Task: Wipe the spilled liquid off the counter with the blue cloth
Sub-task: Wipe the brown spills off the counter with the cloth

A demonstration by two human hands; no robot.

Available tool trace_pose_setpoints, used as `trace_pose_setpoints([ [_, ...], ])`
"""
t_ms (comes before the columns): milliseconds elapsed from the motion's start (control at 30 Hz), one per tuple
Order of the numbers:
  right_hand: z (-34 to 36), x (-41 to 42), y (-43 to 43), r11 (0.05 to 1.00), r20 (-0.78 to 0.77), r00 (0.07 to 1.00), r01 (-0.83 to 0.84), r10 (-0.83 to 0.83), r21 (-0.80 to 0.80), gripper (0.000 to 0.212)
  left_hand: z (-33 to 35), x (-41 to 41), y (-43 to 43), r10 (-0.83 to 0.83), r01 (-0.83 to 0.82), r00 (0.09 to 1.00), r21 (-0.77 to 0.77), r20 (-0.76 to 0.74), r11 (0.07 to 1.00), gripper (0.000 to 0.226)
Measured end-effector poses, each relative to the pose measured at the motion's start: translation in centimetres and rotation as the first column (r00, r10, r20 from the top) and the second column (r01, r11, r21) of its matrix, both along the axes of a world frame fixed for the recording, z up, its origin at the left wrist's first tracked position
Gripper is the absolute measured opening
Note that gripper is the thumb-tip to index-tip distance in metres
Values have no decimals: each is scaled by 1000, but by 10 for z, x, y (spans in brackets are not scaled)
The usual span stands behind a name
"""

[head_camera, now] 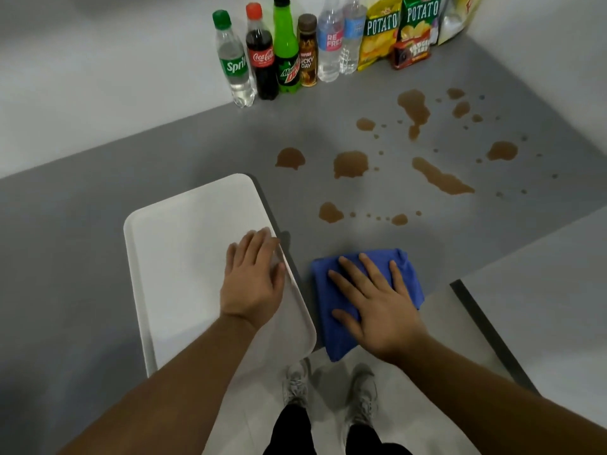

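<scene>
A folded blue cloth (328, 323) lies on the grey counter (98, 224) near its front edge. My right hand (377, 310) rests flat on top of the cloth, fingers spread. Brown spilled liquid (349, 164) lies in several puddles and droplets across the counter, beyond the cloth and to the right. The nearest puddle (330, 212) is a little way ahead of the cloth, not touching it. My left hand (253, 280) lies flat, palm down, on the right edge of a white tray (184, 257), holding nothing.
Several drink bottles (262, 57) stand in a row at the counter's back by the wall, with snack bags (404, 31) to their right. The white tray takes up the counter left of the cloth. The counter's front edge runs just behind the cloth, with my shoes below.
</scene>
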State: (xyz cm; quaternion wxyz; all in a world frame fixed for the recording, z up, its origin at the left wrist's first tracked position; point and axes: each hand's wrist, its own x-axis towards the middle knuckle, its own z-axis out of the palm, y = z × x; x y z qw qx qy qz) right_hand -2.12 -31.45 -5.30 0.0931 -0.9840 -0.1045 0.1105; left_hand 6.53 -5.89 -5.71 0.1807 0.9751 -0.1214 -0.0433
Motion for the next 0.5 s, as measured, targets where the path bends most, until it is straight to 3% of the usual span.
trace_pose_setpoints([
  [133, -5, -6, 11, 997, -15, 998, 67, -68, -47, 70, -7, 1, 1, 30, -30, 1000, 48, 6, 998, 65],
  [233, -7, 6, 19, 1000, -20, 1000, -14, 13, -27, 74, -10, 2, 0, 37, -38, 999, 34, 18, 999, 63],
  [500, -6, 45, 36, 1000, -2, 1000, -18, 18, -7, 64, -12, 7, 0, 54, -55, 998, 52, 29, 997, 64],
])
